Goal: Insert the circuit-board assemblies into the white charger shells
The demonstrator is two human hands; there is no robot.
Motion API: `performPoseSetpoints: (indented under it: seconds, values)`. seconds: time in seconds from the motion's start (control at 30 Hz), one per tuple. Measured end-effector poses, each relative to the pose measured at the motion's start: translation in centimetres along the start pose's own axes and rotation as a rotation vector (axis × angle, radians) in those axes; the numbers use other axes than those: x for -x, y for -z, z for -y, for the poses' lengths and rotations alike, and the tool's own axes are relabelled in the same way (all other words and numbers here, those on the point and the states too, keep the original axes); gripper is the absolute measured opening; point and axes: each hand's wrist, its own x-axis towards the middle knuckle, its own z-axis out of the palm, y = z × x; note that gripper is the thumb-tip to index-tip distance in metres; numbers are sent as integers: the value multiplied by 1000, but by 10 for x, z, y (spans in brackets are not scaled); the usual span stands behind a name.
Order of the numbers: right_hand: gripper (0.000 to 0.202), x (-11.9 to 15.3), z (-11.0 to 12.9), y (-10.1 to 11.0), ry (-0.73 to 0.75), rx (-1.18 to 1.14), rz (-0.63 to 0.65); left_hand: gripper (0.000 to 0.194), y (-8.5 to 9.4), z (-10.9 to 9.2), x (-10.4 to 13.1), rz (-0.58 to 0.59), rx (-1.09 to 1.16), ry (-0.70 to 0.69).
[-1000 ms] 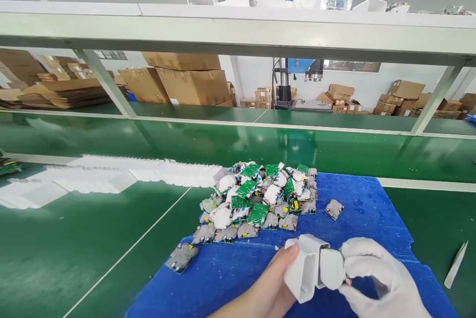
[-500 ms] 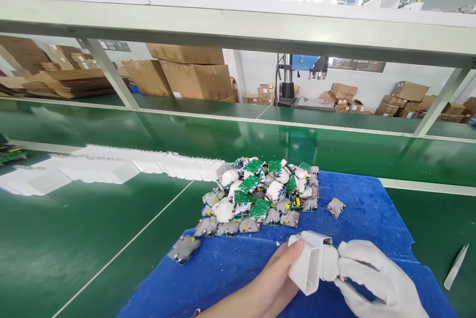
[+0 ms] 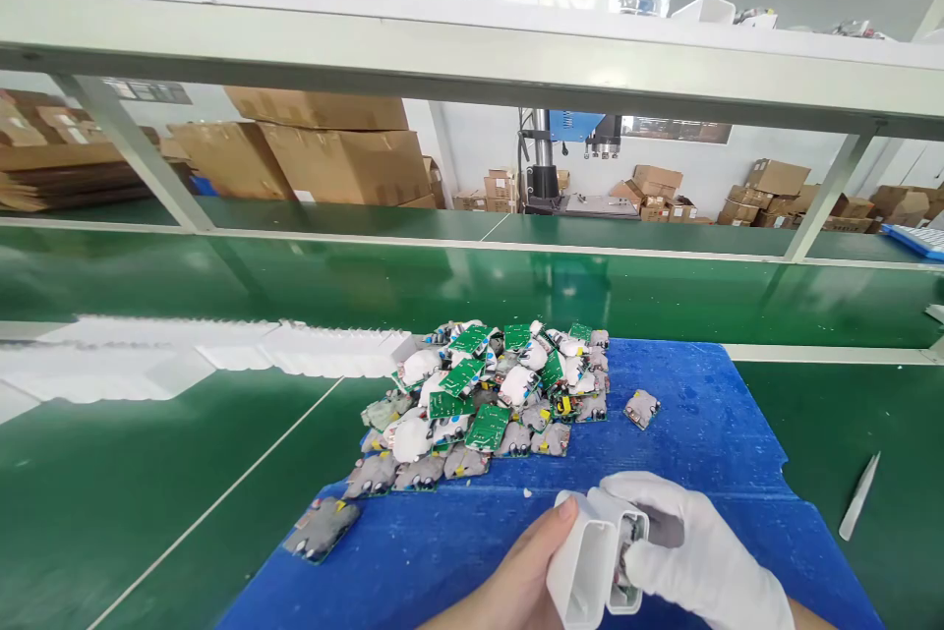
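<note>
Your left hand (image 3: 522, 573) grips two white cases (image 3: 566, 551) side by side, mouths toward four o'clock. The circuit board (image 3: 626, 559) sits inside the case on the three o'clock side. Your gloved right hand (image 3: 682, 551) curls at that mouth; I can't tell whether its fingers pinch the board. You seem to be seating it; next likely calls for an even push, cases steadied. More boards (image 3: 487, 428) lie at eleven o'clock.
</note>
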Motion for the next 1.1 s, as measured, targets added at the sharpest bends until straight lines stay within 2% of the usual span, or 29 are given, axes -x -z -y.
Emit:
performPoseSetpoints:
  seconds: [0.1, 0.2, 0.33, 0.43, 0.53, 0.6, 0.63, 0.7, 0.73, 0.8, 0.87, 1.0, 1.03, 1.1]
  values:
    - [41, -3, -1, -7, -5, -115, 48, 42, 1, -1, 3, 21, -33, 4]
    - [29, -6, 6, -7, 17, -167, 115, 41, -6, -5, 5, 37, -43, 9]
    - [31, -8, 16, -10, 17, -245, 153, 38, -13, -8, 6, 7, -16, 33]
    - [32, -8, 20, -13, 58, -230, 135, 43, -13, -9, 4, 40, -21, 60]
    - [28, -11, 21, -3, 61, -172, 153, 41, -14, -10, 0, 46, -3, 52]
    - [33, -18, 20, 14, 69, -57, 108, 38, -18, -12, -3, 5, 38, 27]
    - [37, -23, 18, 23, 111, 70, 29, 37, -20, -14, -4, -29, 63, 18]
    - [43, -37, 12, 42, 214, 458, -222, 35, -23, -19, -5, -112, 97, 1]
    - [47, -45, 9, 49, 219, 678, -346, 32, -23, -21, -6, -154, 100, -7]
    - [58, -60, 3, 57, 126, 1049, -484, 27, -19, -26, -5, -216, 85, -27]
    - [63, -71, 0, 59, 7, 1236, -452, 28, -13, -28, -4, -227, 65, -33]
    - [27, -69, 3, 60, 1, 1307, -304, 34, -2, -26, -4, -172, 29, -22]
    - [23, -66, 3, 62, 13, 1302, -259, 35, 0, -25, -5, -157, 24, -23]
    - [42, -58, 3, 67, 52, 1250, -152, 34, 2, -22, -7, -140, 25, -26]
